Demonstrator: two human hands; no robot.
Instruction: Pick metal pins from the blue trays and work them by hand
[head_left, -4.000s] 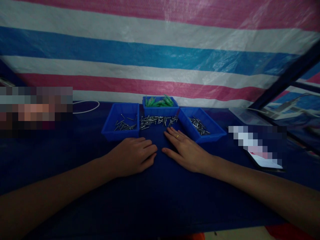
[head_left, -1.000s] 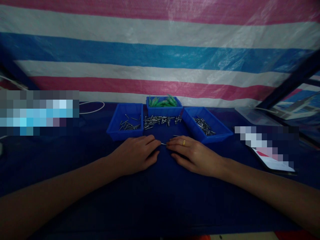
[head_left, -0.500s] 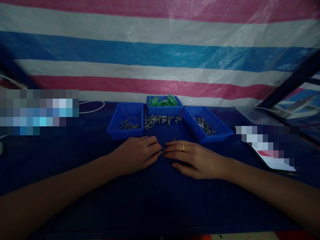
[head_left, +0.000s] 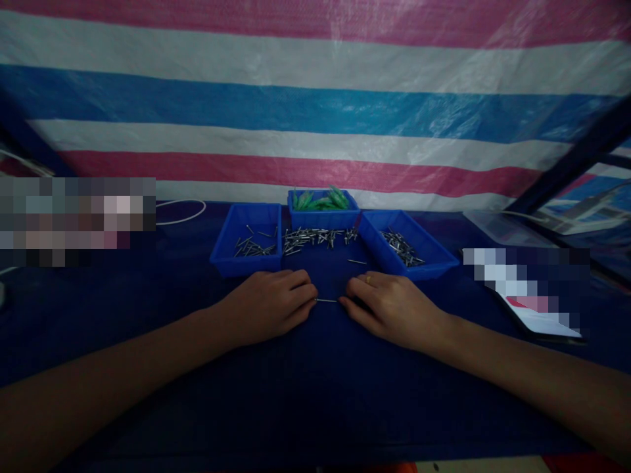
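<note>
Low over the dark blue tabletop, a thin silver metal pin (head_left: 326, 300) lies level between my two hands. My left hand (head_left: 276, 302) is closed, its fingertips pinching the pin's left end. At the pin's right end are the thumb and bent fingers of my right hand (head_left: 389, 305), which wears a gold ring; they appear closed on the tip. Another loose metal pin (head_left: 357, 261) rests on the table just beyond my right hand. Past both hands, a pile of similar pins (head_left: 320, 236) is spread on the table.
Blue bins with metal pins stand left (head_left: 246, 266) and right (head_left: 434, 268) of the pile. Behind it, a smaller blue bin (head_left: 323, 219) holds green pieces. A phone-like device (head_left: 542, 318) lies at right, a white cable (head_left: 182, 222) at left. Striped sheeting (head_left: 315, 112) hangs behind.
My right hand has drawn slightly right and its fingers have curled, opening a gap between the hands. More of the held pin and the loose pin beyond now show. The left hand stays put.
</note>
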